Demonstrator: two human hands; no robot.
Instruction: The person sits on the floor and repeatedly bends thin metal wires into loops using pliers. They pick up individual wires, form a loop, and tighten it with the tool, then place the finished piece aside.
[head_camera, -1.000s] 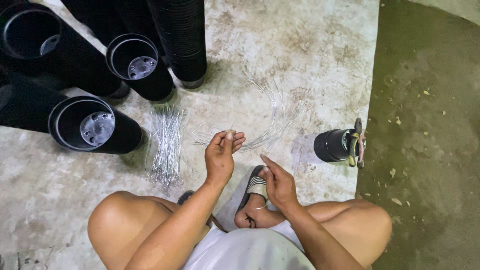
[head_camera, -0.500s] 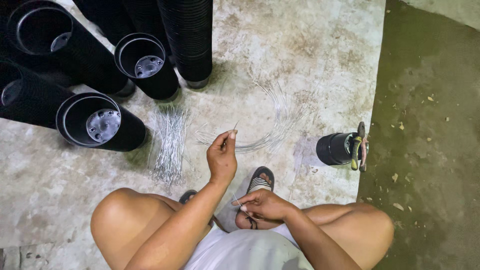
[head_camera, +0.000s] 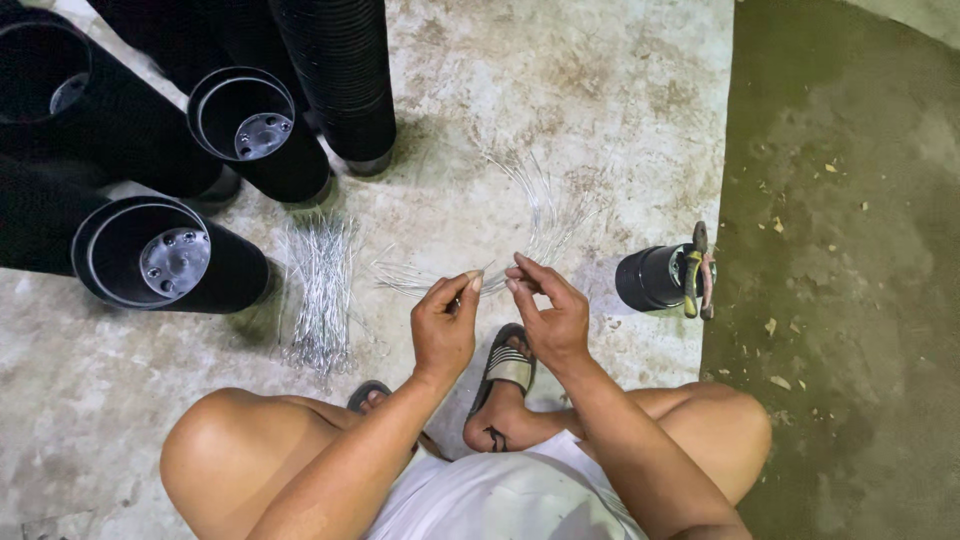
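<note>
Seemingly squatting low on the ground, the person appears in the single head view with both hands brought together just above the sandalled foot (head_camera: 503, 368). The left hand (head_camera: 445, 330) has thumb and forefinger pinched on a thin length of wire (head_camera: 478, 283), and the right hand (head_camera: 548, 312) meets it fingertip to fingertip, its fingers closed on the same strand; neither hand is slack. The wire sits right between the two hands, and more pale loops of it (head_camera: 545, 205) fan out across the floor beyond them. A bundle of cut wire pieces (head_camera: 318, 290) lies to the left, near the knee. Judging by how fine and springy the strand looks, it could slip from the pinch and whip back, or snag in the loose loops lying so close by; a sharp cut end could also prick a fingertip. Stacks of black plastic pots (head_camera: 240, 125) lie on their sides at upper left, and a small black cylinder (head_camera: 652, 278) with pliers (head_camera: 697, 270) resting against it sits to the right, apart from the hands. The surface is a rough, stained concrete floor (head_camera: 560, 90), pale here and turning to a darker greenish strip (head_camera: 850, 300) on the right, littered with small scraps.
</note>
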